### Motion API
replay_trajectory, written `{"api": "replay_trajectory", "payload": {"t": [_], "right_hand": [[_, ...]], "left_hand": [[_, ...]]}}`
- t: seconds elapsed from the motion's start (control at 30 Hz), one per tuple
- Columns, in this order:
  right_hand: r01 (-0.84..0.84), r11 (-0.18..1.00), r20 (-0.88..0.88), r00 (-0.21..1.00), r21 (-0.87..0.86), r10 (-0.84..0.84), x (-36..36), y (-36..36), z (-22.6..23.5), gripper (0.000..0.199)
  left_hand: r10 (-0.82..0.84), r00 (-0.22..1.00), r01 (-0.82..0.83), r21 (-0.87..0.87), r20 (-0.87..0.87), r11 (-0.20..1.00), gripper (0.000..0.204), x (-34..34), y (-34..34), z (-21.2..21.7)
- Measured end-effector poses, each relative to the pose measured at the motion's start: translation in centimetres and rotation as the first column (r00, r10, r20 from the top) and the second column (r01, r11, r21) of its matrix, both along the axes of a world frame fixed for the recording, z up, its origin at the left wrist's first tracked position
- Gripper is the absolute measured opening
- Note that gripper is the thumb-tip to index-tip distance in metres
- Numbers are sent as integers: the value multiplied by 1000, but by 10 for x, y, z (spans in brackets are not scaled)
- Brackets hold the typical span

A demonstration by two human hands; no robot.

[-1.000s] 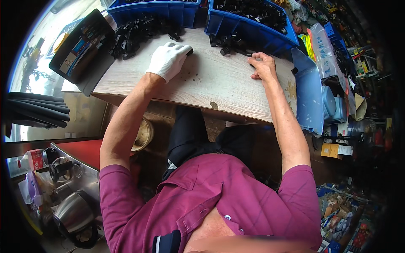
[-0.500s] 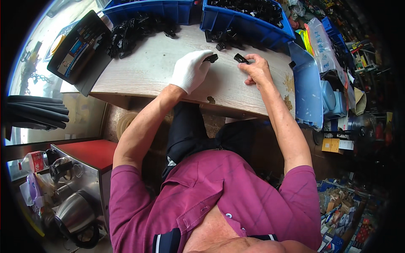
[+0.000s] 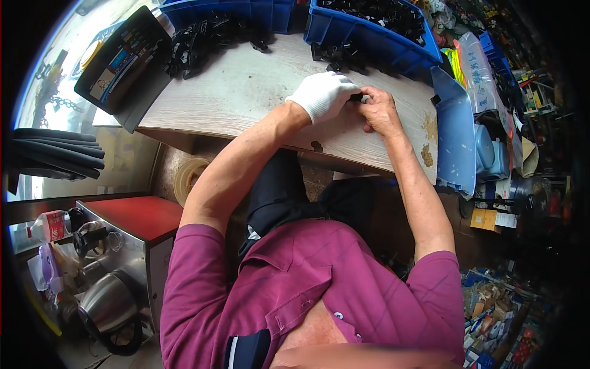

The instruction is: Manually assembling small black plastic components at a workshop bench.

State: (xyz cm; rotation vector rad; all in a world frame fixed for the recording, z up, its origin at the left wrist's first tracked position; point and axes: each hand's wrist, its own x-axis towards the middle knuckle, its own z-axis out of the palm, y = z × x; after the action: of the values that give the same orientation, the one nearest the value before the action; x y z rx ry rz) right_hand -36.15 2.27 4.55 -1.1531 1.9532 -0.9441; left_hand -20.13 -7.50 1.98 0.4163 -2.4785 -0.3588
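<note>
My left hand (image 3: 324, 96), in a white knit glove, and my bare right hand (image 3: 379, 111) meet above the table (image 3: 239, 92). Between their fingertips sits a small black plastic part (image 3: 356, 97), mostly covered by the fingers. Both hands are closed on it; whether it is one piece or two pressed together cannot be made out. Just beyond the hands lies a small heap of similar black parts (image 3: 339, 56). A larger heap of black parts (image 3: 212, 40) is spread at the far left of the table.
Two blue bins, a right one (image 3: 375, 34) full of black parts and a left one (image 3: 258, 15), line the back. A tablet (image 3: 123, 61) leans at the left. A blue plastic panel (image 3: 453, 129) stands along the right edge. A red-topped cabinet (image 3: 138, 215) and a kettle (image 3: 110, 304) are lower left.
My left hand has moved right to meet my right hand. The two black parts held apart before are now brought together between the fingers. The whole view has shifted slightly.
</note>
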Motion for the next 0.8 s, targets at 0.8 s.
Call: {"api": "replay_trajectory", "payload": {"t": [0.8], "right_hand": [[67,996,182,982,-66,-54,-14,10,-8,31]], "left_hand": [[440,888,-448,-39,-136,893,32,31,-1,4]]}}
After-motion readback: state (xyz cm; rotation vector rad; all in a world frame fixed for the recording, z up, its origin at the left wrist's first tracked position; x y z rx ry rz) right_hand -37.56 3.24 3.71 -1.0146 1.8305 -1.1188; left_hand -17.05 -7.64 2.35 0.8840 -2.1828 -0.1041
